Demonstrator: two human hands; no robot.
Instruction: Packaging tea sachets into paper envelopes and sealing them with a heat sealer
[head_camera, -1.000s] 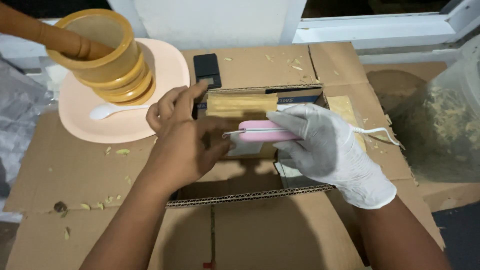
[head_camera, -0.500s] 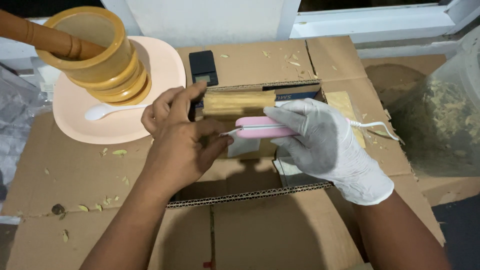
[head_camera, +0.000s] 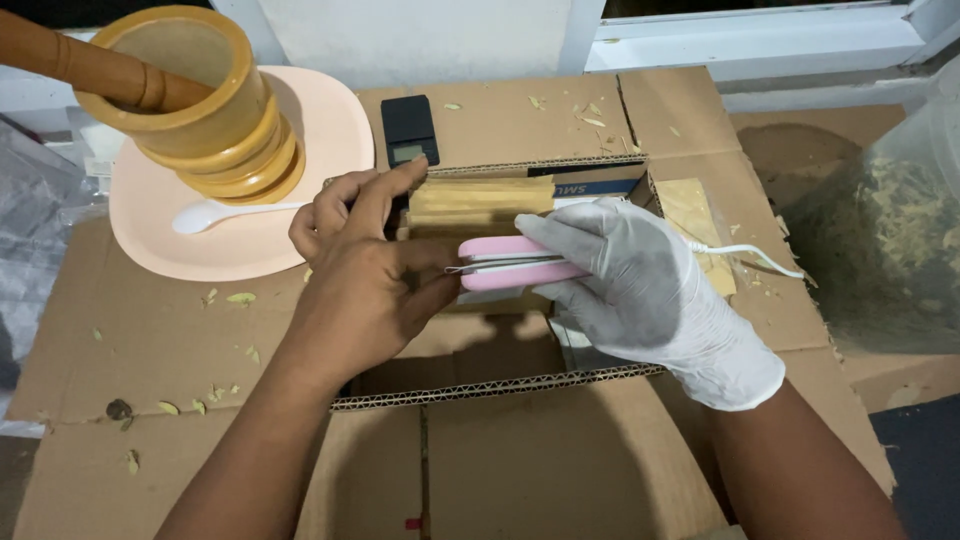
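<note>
- One wooden mortar (head_camera: 195, 100) with one pestle (head_camera: 75, 68) leaning out toward 10 o'clock; both stand on one pink plate (head_camera: 290, 225), beside one white spoon (head_camera: 215, 214).
- One small black scale (head_camera: 409, 130), at 12 o'clock of the hands, on the cardboard sheet (head_camera: 150, 330) covering the table; leaf scraps scattered over it.
- One left hand (head_camera: 365, 275), bare, thumb and fingers curled, pinching the tip of the pink sealer.
- One tan pouch (head_camera: 480, 200), upright in the open cardboard box (head_camera: 500, 385), just at 12 o'clock of both hands; box rim close on all sides, open room only toward 6 o'clock.
- One pink sealer (head_camera: 500, 262), between the hands, touching both.
- One right hand (head_camera: 640, 285), in a white glove, wrapped around the sealer's body.
- One white cord (head_camera: 750, 255), running to 3 o'clock.
- One clear bag (head_camera: 880, 250) of dried leaves at the right edge.
</note>
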